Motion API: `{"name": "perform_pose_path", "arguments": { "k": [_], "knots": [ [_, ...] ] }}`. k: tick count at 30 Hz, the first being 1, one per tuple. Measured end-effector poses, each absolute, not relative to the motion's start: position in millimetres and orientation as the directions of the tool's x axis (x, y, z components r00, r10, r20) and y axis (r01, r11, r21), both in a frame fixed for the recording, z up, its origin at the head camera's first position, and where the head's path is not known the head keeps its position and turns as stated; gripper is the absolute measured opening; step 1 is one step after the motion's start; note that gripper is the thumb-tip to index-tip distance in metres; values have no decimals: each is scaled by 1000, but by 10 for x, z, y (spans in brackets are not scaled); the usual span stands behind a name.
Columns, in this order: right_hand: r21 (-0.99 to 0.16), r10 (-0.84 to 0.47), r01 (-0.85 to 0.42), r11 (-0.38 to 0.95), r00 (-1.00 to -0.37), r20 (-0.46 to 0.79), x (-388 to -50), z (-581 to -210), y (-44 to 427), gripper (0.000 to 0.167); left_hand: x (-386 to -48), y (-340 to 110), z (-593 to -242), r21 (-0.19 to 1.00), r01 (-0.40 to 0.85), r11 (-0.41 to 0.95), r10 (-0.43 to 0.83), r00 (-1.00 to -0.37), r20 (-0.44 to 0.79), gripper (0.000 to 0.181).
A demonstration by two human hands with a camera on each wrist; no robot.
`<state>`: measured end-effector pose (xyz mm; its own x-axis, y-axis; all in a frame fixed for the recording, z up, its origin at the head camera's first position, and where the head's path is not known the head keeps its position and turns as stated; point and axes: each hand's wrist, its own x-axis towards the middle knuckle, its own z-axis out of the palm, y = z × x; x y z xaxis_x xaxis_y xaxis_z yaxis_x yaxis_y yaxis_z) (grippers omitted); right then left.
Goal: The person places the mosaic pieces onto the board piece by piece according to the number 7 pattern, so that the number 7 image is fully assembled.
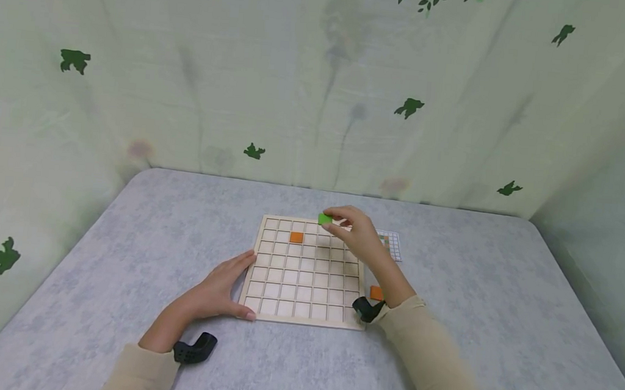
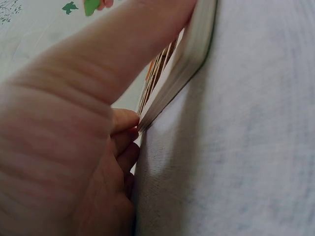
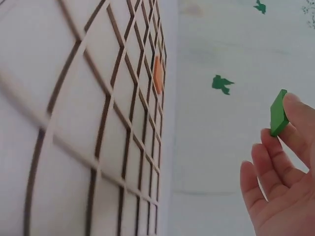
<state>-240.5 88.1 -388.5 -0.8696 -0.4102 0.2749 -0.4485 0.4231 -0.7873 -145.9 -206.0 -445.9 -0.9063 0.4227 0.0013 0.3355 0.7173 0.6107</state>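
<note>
The left hand (image 1: 222,289), fingers extended, rests against a wooden grid board (image 1: 289,276) on a bench (image 1: 503,296). Beyond it, an orange tile (image 1: 296,238) sits in the grid; farther still, the right hand (image 1: 361,235) pinches a green tile (image 1: 324,219) above the board's far side, a printed card (image 1: 395,245) to that hand's right.

Room above grid board (image 1: 290,276), left hand (image 1: 221,289) blocking its left edge, backdrop (image 1: 294,71) behind
</note>
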Motion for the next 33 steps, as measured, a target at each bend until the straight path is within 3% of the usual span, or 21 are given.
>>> {"name": "perform_pose_path", "arguments": {
  "k": [7,14,24,33],
  "knots": [
    [-852,-356,-328,409,-917,182,-2482,-4084,657,36,-1462,-2064,-4466,614,335,715,425,-905,0,118],
    [-863,-354,-255,436,-930,97,-2517,-4322,615,27,-1459,-2059,-4458,619,331,712,423,-906,-3,117],
    [-734,-377,-320,599,-922,94,-2567,-4393,528,24,-1452,-2067,-4448,619,325,715,418,-908,-5,118],
    [-762,-374,-259,593,-927,24,-2535,-4359,542,29,-1441,-2063,-4465,639,312,703,412,-911,-8,118]
  ]
}}
